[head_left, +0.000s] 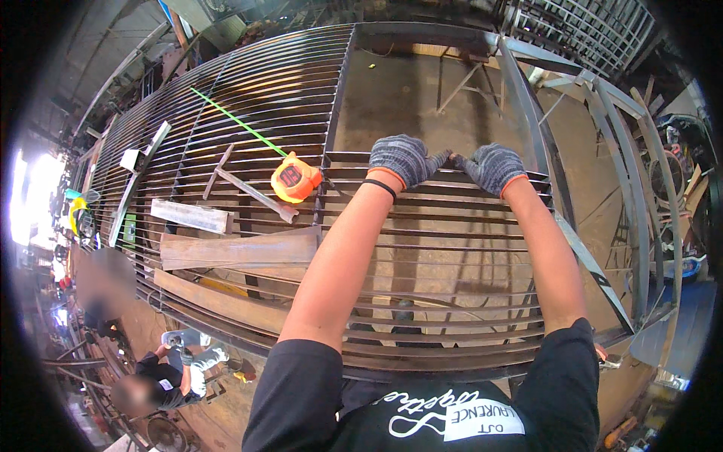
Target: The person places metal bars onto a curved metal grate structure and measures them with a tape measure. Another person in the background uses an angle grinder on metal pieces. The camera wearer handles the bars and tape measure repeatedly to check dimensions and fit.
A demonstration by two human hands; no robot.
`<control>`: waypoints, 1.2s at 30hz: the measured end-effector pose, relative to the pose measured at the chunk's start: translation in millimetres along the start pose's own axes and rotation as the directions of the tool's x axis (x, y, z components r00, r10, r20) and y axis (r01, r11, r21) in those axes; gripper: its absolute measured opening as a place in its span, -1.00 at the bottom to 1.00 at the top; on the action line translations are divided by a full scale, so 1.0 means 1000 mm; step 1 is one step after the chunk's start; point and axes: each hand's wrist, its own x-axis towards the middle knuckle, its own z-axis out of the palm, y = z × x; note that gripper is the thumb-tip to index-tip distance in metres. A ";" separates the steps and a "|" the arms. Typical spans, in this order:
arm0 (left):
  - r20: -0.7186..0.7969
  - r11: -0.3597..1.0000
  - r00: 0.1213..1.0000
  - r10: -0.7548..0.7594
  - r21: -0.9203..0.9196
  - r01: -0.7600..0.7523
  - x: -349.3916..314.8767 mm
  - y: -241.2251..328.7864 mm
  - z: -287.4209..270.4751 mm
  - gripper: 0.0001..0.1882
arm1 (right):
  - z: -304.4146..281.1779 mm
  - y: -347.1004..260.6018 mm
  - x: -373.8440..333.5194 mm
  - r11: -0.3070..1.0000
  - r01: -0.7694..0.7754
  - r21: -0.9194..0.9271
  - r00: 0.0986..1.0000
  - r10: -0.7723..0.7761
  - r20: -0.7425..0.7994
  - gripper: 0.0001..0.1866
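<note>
My left hand (401, 160), in a grey knit glove with an orange cuff, closes over the far steel bar (346, 157) of a metal grating. My right hand (494, 167), gloved the same way, closes on that bar a short way to the right. The thumbs point toward each other, with a small gap between them; the fingertips beyond the bar are hidden. Left of my left hand, an orange tape measure (296, 181) lies on the grating with its green blade (241, 120) stretched out to the far left. A hammer (254, 192) rests beside it.
Flat steel plates (239, 251) and a short angle piece (190, 216) lie on the grating's left side. Beyond my hands the frame (425, 30) has a wide opening over the floor. Steel lengths (614, 135) stand at right. A person (169, 377) sits low at left.
</note>
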 end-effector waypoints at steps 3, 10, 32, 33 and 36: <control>-0.003 0.999 1.000 -0.021 -0.024 0.021 0.000 -0.002 0.002 -0.14 | -0.005 -0.003 0.000 1.000 0.011 0.004 0.999 -0.012 0.040 -0.05; -0.025 1.000 1.000 -0.019 0.007 0.019 0.006 0.014 0.004 -0.10 | -0.014 0.008 -0.012 0.987 0.114 0.112 0.992 -0.120 0.046 -0.17; -0.431 0.985 0.886 0.170 0.061 -0.159 -0.091 0.047 -0.100 -0.49 | -0.140 0.076 -0.030 0.946 0.313 -0.084 0.937 -0.322 -0.137 -0.76; -0.440 0.987 0.884 0.159 0.074 -0.141 -0.114 0.041 -0.107 -0.50 | -0.145 0.063 -0.035 0.938 0.346 -0.009 0.931 -0.345 -0.121 -0.77; -0.493 0.996 0.865 0.088 0.071 -0.061 -0.192 0.027 -0.117 -0.59 | -0.136 0.013 -0.065 0.711 0.658 -0.248 0.704 -0.697 -0.132 -0.79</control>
